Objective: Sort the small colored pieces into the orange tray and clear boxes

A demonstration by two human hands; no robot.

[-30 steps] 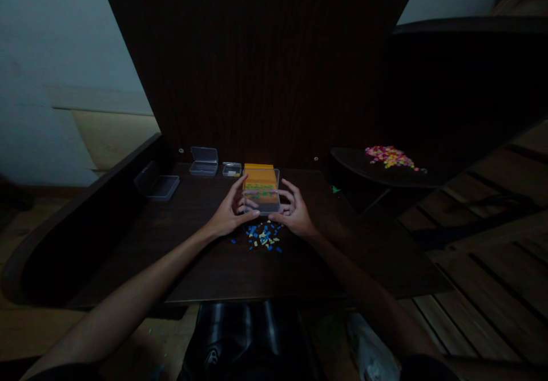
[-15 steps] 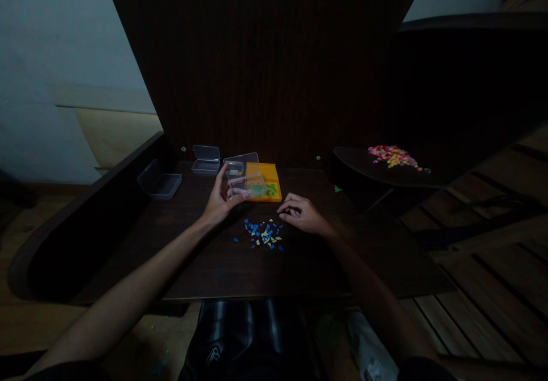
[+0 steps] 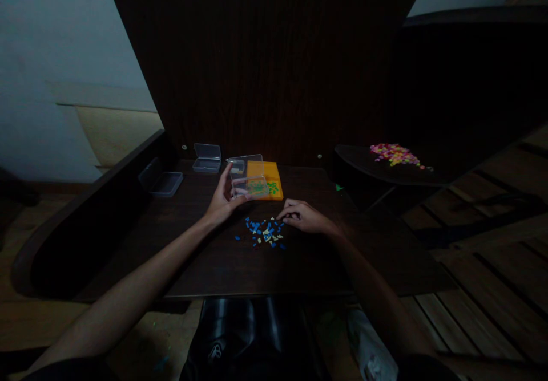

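Note:
My left hand (image 3: 223, 203) grips a clear plastic box (image 3: 249, 186) with its hinged lid raised, tilted above the table. Through and beside it shows an orange tray (image 3: 277, 174) with small green pieces (image 3: 273, 187) in it. Below lies a loose pile of small blue and cream pieces (image 3: 266, 232) on the dark wood. At the pile's upper right edge, my right hand (image 3: 303, 217) has its fingers bent and pinched together, low over the tabletop. Whatever is between those fingertips is hidden or too small to make out.
Two open clear boxes (image 3: 208, 166) stand at the back left, one nearer the left side wall. Behind the held box is a small clear container (image 3: 237, 167). Pink, red and yellow pieces (image 3: 396, 154) are heaped on the curved shelf (image 3: 355, 161) at right. A green scrap (image 3: 339, 187) lies near it.
My right hand has moved slightly lower and closer to the pile's upper right edge. The left hand still holds the clear box in nearly the same place. The view has shifted slightly.

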